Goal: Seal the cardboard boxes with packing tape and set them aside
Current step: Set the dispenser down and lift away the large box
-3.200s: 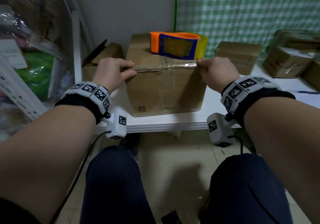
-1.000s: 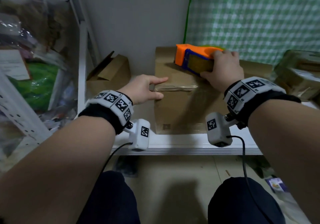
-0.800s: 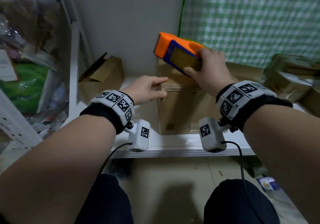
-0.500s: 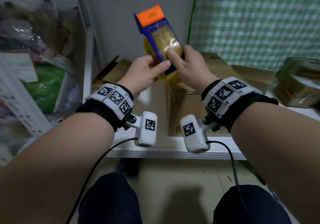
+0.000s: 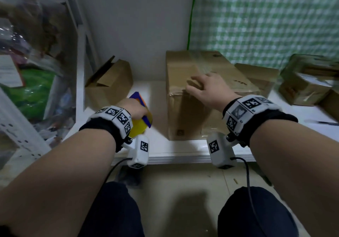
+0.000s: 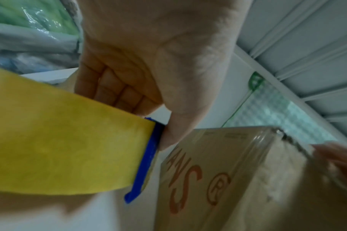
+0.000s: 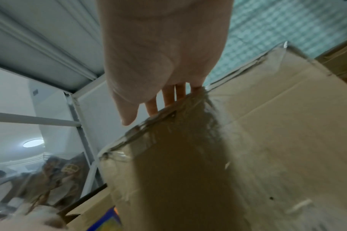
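The tape dispenser [image 5: 142, 115] has left the box top and now sits low near the shelf's [image 5: 183, 157] front edge, gripped by the curled fingers [image 6: 117, 87] of the left hand [image 5: 134, 108]. The right hand [image 5: 207, 88] lies flat, fingers straight, apparently pressing the taped front top edge of the cardboard box [image 5: 185, 119], mid-shelf.

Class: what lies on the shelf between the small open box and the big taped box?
In the head view, the left hand gripping the tape dispenser; otherwise bare white shelf.
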A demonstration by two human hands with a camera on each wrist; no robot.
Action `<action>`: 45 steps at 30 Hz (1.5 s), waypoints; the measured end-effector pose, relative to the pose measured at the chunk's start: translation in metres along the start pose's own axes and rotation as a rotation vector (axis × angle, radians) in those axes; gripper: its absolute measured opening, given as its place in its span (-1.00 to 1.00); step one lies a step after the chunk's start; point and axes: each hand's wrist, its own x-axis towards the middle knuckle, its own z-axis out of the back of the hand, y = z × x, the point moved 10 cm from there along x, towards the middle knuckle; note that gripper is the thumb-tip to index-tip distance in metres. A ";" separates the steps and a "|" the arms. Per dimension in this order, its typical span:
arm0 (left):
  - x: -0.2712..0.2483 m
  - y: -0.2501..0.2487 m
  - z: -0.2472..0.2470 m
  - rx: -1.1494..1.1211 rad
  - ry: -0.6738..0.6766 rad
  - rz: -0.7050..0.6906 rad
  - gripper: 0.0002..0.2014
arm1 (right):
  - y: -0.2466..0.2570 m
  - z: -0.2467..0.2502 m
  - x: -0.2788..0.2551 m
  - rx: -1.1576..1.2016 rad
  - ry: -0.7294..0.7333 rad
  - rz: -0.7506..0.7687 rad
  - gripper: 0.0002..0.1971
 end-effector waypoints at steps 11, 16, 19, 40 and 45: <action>-0.001 -0.042 0.029 -0.399 -0.103 -0.027 -0.51 | -0.061 0.018 -0.008 -0.195 -0.145 -0.118 -0.20; -0.015 -0.100 0.034 -0.778 0.107 -0.115 -0.40 | -0.126 0.024 -0.023 0.019 -0.153 -0.445 -0.20; -0.014 -0.114 0.029 -0.766 0.095 -0.142 -0.46 | -0.148 0.025 -0.026 0.203 -0.136 -0.487 -0.28; -0.077 -0.182 0.010 -0.691 0.250 -0.289 0.14 | -0.212 0.075 -0.128 0.215 -0.335 -0.777 -0.31; -0.066 -0.194 0.018 -0.647 0.140 -0.304 -0.07 | -0.208 0.065 -0.112 0.379 -0.268 -0.658 -0.32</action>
